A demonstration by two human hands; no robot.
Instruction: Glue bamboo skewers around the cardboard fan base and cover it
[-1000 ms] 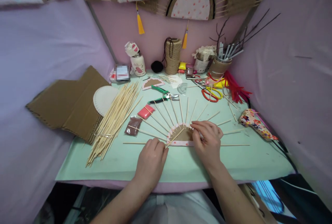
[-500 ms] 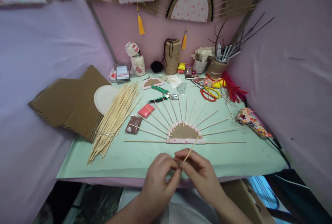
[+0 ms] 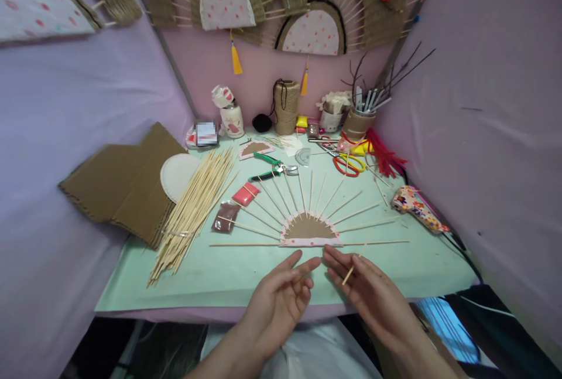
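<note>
The left hand (image 3: 281, 300) lies open, palm up; the right hand (image 3: 373, 294), fingers stretched, carries a short bamboo stick (image 3: 348, 275), thumb grip unclear. Both hover over the table's (image 3: 211, 279) near edge, near the skewer fan (image 3: 309, 229). The stick seems light, stiff and brittle: pinch it mid-length.

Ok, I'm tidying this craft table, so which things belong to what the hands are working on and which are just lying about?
In hand: short stick at the right hand; open left hand; skewer fan frame just beyond them.
Lying about: skewer bundle, green cutters, scissors, patterned glue gun, twine spool, cardboard sheets.
</note>
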